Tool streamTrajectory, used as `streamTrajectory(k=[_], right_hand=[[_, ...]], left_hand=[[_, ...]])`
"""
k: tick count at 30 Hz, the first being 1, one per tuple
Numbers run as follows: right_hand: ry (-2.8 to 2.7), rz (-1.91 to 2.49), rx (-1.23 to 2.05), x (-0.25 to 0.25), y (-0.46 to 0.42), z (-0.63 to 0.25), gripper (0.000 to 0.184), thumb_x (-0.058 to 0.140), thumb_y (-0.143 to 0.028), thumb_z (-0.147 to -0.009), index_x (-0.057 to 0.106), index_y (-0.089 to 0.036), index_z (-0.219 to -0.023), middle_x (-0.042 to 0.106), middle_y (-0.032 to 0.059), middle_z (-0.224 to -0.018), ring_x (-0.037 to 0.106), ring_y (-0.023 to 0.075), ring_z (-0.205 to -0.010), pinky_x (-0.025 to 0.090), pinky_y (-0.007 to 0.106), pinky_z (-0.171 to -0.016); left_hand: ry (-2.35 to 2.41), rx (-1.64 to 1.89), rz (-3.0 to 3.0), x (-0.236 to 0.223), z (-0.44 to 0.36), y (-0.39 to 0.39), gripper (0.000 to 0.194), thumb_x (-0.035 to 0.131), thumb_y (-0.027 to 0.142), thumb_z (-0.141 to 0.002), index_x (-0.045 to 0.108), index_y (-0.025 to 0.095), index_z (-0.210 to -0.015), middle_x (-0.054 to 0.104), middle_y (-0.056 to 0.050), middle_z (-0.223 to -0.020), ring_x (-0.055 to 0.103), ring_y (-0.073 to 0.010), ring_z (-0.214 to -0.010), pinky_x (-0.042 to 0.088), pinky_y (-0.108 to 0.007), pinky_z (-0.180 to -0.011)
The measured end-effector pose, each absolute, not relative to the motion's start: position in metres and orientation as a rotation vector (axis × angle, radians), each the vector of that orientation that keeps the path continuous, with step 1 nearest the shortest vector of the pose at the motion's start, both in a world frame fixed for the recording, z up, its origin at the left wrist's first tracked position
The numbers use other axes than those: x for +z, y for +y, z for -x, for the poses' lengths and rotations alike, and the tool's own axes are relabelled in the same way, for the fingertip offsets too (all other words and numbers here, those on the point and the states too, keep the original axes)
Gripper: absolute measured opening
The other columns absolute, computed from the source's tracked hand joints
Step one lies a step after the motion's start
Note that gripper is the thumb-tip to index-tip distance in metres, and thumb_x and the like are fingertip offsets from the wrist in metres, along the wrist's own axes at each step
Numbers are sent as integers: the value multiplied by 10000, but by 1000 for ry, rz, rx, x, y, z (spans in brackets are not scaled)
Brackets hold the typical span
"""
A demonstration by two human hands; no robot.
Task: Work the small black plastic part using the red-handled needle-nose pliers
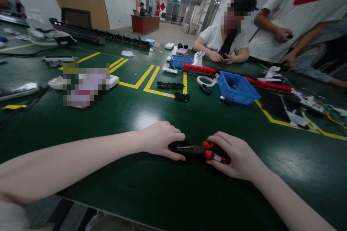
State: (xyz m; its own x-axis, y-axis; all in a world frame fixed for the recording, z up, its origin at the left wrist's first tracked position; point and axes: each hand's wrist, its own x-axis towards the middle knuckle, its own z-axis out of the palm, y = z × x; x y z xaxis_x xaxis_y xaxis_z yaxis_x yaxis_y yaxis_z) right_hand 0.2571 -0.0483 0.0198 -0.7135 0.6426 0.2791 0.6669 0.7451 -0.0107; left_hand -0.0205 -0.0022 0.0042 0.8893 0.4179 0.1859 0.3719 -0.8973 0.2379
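Red-and-black handled long-nose pliers (217, 156) are gripped in my right hand (238, 151), their jaws pointing left. My left hand (164, 140) pinches a small black part (175, 147) between thumb and fingers. The pliers' tips reach over that part, close to my left fingertips; whether they bite on it I cannot tell. Both hands are low over the green table (135, 184), near its front edge. Beyond them lie several small black parts (170, 85) inside and beside a yellow tape outline.
Ahead right stand a blue bin (237, 88) with black parts, a white ring (205, 81) and a long red strip (200, 69). Another blue bin (181, 61) is farther back. A phone (86, 86) is at left. Two people are across the table.
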Motion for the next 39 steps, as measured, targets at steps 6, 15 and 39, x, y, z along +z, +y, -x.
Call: streamTrajectory(k=[6, 15, 39], right_hand=[[-2681, 1016, -145, 21, -48, -257, 376, 595, -439, -828, 570, -162, -1081, 661, 116, -955, 651, 209, -787, 535, 318, -656], [-2691, 1020, -159, 18, -48, -258, 380, 592, -440, -833, 567, -156, -1085, 657, 121, -964, 651, 207, -792, 533, 314, -655], [-2649, 970, -214, 18, -49, -251, 392, 610, -443, -827, 584, -139, -1073, 664, 121, -952, 645, 214, -789, 537, 336, -670]], left_hand=[[610, 326, -2859, 5, 20, -2, 400, 585, 590, -851, 568, 190, -839, 636, 2, -778, 571, -157, -658, 369, -283, -636], [603, 330, -2851, 6, 20, -2, 399, 586, 587, -851, 570, 189, -840, 626, 5, -772, 559, -153, -643, 360, -278, -626], [605, 355, -2866, 4, 20, -2, 385, 601, 574, -843, 558, 191, -831, 610, 15, -750, 561, -149, -644, 345, -270, -614]])
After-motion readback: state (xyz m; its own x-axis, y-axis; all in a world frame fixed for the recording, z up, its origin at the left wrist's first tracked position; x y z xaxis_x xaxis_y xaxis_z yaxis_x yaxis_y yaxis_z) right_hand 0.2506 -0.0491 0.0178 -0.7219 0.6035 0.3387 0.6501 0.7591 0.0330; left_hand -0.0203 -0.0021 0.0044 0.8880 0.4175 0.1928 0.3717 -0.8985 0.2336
